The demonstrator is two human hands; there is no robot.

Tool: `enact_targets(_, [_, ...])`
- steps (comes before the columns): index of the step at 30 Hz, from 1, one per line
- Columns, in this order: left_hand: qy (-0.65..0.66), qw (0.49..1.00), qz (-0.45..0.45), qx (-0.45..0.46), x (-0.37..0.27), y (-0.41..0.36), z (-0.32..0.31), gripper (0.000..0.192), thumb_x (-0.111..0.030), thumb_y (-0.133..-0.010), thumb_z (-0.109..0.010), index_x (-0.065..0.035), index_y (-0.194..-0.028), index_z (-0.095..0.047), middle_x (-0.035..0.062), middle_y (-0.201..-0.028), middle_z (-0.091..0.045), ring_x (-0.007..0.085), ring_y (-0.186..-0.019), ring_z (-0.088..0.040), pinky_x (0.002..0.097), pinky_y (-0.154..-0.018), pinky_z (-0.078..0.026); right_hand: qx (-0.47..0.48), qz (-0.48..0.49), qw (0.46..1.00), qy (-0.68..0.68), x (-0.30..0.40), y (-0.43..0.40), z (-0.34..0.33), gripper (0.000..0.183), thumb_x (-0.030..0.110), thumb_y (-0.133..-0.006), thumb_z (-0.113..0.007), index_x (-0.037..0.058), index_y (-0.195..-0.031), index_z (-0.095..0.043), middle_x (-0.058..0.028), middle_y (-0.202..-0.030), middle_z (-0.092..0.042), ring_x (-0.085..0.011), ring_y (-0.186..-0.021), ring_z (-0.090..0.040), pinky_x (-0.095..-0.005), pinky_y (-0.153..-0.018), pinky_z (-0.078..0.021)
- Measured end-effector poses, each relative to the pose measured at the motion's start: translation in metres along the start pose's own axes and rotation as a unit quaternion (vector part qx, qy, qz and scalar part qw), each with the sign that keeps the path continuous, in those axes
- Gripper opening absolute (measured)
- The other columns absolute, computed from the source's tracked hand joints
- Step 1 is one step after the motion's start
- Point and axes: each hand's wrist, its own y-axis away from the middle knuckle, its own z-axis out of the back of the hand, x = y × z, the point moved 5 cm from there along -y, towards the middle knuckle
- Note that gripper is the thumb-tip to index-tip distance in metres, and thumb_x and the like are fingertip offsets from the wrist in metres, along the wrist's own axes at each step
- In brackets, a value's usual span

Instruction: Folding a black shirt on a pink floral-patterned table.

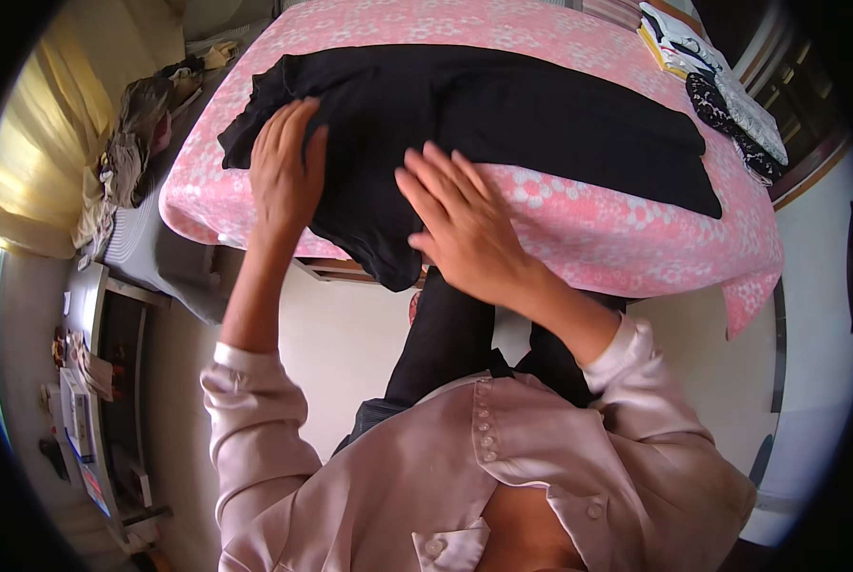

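A black garment (526, 118) lies spread across a pink floral cover (584, 247). Its narrower end reaches to the right, and one part hangs over the near edge toward me. Over the garment's left side is my left hand (287, 171), fingers extended, gripping nothing. My right hand (462, 222) is at the hanging part, palm down with its fingers apart. Whether either palm presses on the cloth or hovers just above it is hard to tell. The garment's gathered or ruffled edge (244, 132) shows beyond my left hand.
Folded clothes (719, 86) are stacked at the cover's far right corner. Rumpled clothes (140, 129) lie on a grey-covered surface (158, 243) at the left, by a yellow curtain (33, 150). A shelf unit (101, 386) with small items stands lower left. Pale floor (333, 336) shows below.
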Motion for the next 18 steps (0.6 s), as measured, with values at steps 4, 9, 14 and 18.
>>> enact_targets(4, [0.117,0.98,0.148,-0.056,-0.014,0.102,0.022,0.015,0.001,-0.087,-0.068,-0.0005,-0.093,-0.056,0.0087,-0.078,-0.055,0.0196,-0.07,-0.054,0.0305,-0.069,-0.045,-0.07,-0.018,0.984,-0.163,-0.002,0.072,-0.013,0.038,0.017,-0.085,-0.07,-0.0017,-0.116,-0.059,-0.0168,-0.113,-0.065,-0.0329,-0.111,-0.061,-0.0428,-0.097,-0.0453])
enact_targets(9, [0.392,0.781,0.485,0.016,-0.011,0.224,-0.042,0.029,-0.017,-0.093,-0.069,-0.0018,-0.115,-0.058,0.0047,-0.101,-0.063,0.0115,-0.095,-0.059,0.0263,-0.085,-0.047,-0.042,-0.275,0.893,-0.353,-0.031,0.094,-0.113,0.043,0.026,-0.087,-0.073,-0.0028,-0.115,-0.058,-0.0194,-0.103,-0.067,-0.0308,-0.09,-0.066,-0.0382,-0.081,-0.0504])
enact_targets(14, [0.546,0.661,0.514,0.027,-0.022,0.199,-0.056,0.032,-0.019,-0.099,-0.06,-0.0005,-0.125,-0.057,0.0055,-0.116,-0.064,0.0113,-0.107,-0.057,0.0278,-0.097,-0.043,-0.063,-0.286,0.851,-0.436,-0.013,0.064,-0.124,0.037,0.026,-0.093,-0.067,-0.0027,-0.115,-0.059,-0.0163,-0.095,-0.068,-0.0237,-0.082,-0.065,-0.0342,-0.076,-0.05])
enact_targets(18, [0.513,0.644,0.561,-0.088,-0.037,0.189,-0.032,0.024,-0.025,-0.102,-0.054,-0.0041,-0.111,-0.063,-0.0006,-0.104,-0.066,0.0051,-0.092,-0.058,0.0207,-0.081,-0.046,-0.102,-0.344,0.817,-0.451,0.003,0.063,-0.113,0.025,0.023,-0.098,-0.059,-0.0013,-0.102,-0.059,-0.0113,-0.074,-0.059,-0.0176,-0.065,-0.05,-0.0318,-0.065,-0.0448])
